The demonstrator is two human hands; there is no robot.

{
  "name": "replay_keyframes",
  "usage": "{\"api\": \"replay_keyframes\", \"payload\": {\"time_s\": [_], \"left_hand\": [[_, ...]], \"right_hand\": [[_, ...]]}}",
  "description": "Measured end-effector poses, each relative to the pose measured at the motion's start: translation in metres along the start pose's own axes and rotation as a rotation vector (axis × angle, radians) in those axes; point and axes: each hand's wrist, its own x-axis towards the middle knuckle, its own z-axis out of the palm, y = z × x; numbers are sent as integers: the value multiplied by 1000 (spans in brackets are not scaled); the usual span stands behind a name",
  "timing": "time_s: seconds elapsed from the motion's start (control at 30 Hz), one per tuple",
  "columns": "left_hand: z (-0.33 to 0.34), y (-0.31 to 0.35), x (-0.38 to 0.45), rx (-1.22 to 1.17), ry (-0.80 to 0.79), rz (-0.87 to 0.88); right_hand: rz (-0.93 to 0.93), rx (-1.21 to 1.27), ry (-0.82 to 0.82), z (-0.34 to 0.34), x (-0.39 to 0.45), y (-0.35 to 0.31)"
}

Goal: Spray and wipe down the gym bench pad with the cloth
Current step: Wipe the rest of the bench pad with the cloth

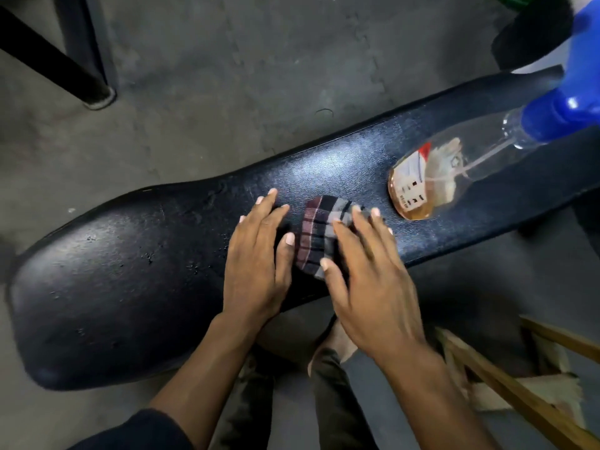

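A long dark gym bench pad [130,271] runs from lower left to upper right, with wet droplets on its left half. A checked cloth [319,235], bunched up, lies on the middle of the pad. My right hand [367,271] presses flat on the cloth's right side, fingers spread over it. My left hand [259,258] lies flat on the pad, its thumb touching the cloth's left edge. A clear spray bottle [431,180] with a blue trigger head and a little amber liquid stands on the pad to the right of the cloth.
Grey concrete floor [227,76] surrounds the bench. A black metal leg [65,63] stands at upper left. A wooden frame [519,384] sits at lower right by my legs. A dark round object [532,34] is at upper right.
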Motion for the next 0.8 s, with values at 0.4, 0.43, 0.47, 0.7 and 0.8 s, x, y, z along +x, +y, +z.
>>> {"api": "replay_keyframes", "payload": {"time_s": [0.4,0.43,0.47,0.7,0.8], "left_hand": [[-85,-135,-19,360,116,-251],[-90,-144,-18,383,103,-279],[-92,-150,-18,401,90,-300],[-85,-157,-23,414,119,-306],[-88,-160,-22,422,115,-301]], "right_hand": [[-353,-291,-159,106,42,-80],[-392,-295,-183,110,27,-81],[-398,-312,-198,110,13,-77],[-55,-436,-134,74,57,-48],[-34,-410,-85,84,117,-85]]}}
